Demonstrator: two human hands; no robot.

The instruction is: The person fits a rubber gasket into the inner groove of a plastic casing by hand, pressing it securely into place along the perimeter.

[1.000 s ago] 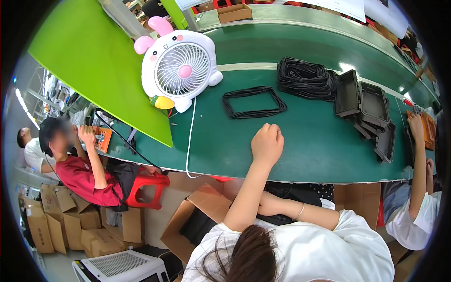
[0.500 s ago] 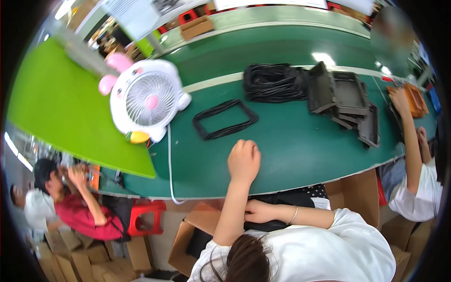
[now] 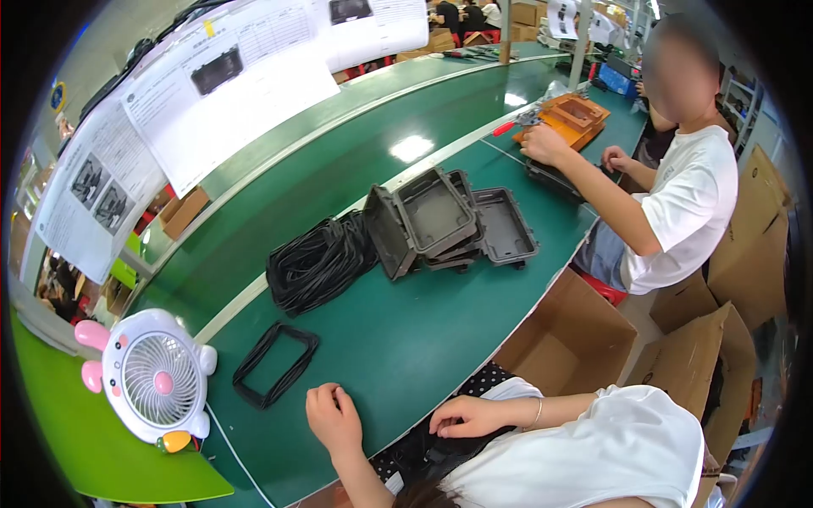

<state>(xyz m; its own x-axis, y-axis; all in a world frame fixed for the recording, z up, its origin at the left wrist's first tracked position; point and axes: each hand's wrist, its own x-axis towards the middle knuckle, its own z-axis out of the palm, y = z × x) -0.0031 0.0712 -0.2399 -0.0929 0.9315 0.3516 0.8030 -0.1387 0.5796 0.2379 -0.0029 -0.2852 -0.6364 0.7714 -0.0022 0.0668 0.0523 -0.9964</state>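
Observation:
My left hand rests on the green table near its front edge, fingers curled in a loose closed shape with nothing visible in them. Just beyond it lies a rectangular loop of thin black rubbery strips. My right hand, with a thin bracelet at the wrist, lies low over my lap, fingers loosely bent and slightly apart; nothing shows in it. Dark cloth is beneath it. Farther back sit a heap of black strips and several dark grey plastic case halves, stacked and leaning.
A white rabbit-shaped fan stands at the left by a green panel. Printed sheets hang above. On the right a co-worker handles parts beside an orange fixture. Cardboard boxes stand below the table edge.
The view has turned right, so the table things appear farther left and more of the co-worker and hanging sheets shows. My hands keep nearly the same pose.

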